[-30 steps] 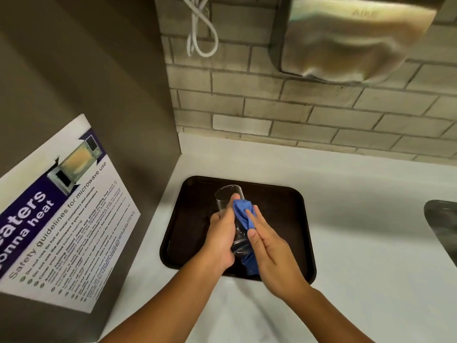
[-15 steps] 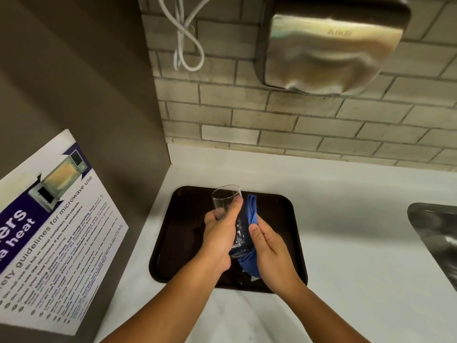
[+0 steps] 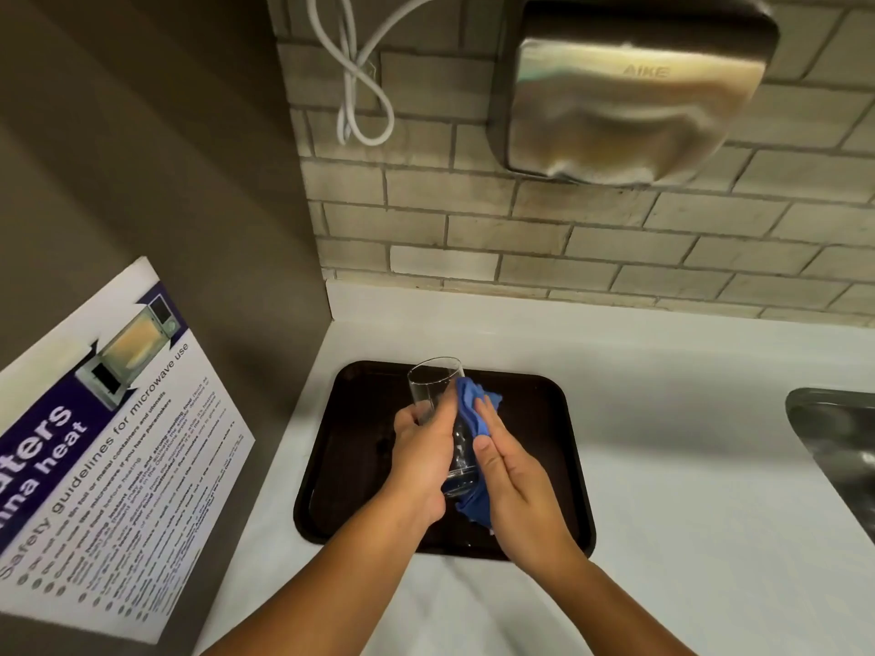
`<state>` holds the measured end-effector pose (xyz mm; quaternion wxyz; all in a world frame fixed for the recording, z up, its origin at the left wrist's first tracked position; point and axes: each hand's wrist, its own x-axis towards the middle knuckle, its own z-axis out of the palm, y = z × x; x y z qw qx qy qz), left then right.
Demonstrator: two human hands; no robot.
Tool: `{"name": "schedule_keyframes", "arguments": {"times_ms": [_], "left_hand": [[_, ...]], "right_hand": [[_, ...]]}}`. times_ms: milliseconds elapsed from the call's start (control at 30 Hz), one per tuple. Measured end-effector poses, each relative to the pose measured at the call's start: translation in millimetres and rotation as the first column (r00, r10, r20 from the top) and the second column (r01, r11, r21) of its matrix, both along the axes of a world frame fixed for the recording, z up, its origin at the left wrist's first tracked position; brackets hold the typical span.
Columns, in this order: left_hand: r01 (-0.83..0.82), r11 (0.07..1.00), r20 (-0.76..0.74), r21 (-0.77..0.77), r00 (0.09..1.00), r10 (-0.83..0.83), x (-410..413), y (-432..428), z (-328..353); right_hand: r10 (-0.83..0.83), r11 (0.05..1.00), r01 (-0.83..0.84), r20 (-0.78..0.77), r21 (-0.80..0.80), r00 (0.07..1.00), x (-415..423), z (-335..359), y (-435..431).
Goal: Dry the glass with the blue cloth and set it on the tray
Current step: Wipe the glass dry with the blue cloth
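Glass (image 3: 438, 409), tilted above the dark tray (image 3: 360, 466), sits in your left hand (image 3: 419, 461), fingers wrapped round its middle. At three o'clock, your right hand (image 3: 513, 490) presses the soft blue cloth (image 3: 471, 409) against it. Probably slick and fragile; hold mid-body.

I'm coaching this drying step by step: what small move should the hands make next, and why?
Probably turn the glass a little in the left hand so the blue cloth meets an unwiped side. The right hand presses the cloth against only the right side of the wall, and the glass is held above the tray, not yet set down.
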<state>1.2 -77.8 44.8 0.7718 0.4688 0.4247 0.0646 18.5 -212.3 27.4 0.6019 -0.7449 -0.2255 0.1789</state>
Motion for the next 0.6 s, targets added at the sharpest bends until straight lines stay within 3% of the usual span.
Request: {"name": "schedule_keyframes", "arguments": {"times_ms": [100, 233, 367, 600], "left_hand": [[0.043, 0.999, 0.008, -0.028, 0.999, -0.043, -1, 2, 2], [0.083, 0.994, 0.017, -0.067, 0.996, -0.082, 0, 6, 4], [0.094, 0.994, 0.036, -0.060, 0.995, -0.092, 2, 3, 4], [0.121, 0.990, 0.084, -0.066, 0.990, -0.116, 1, -2, 6]], "right_hand": [[-0.048, 0.997, 0.053, -0.076, 0.061, 0.996, 7, 3, 3], [-0.025, 0.999, 0.025, 0.006, 0.024, 1.000, 4, 4, 1], [-0.059, 0.995, 0.065, -0.081, 0.075, 0.995, 12, 9, 2], [-0.071, 0.990, 0.081, -0.087, 0.115, 0.994, 14, 11, 3]]}}
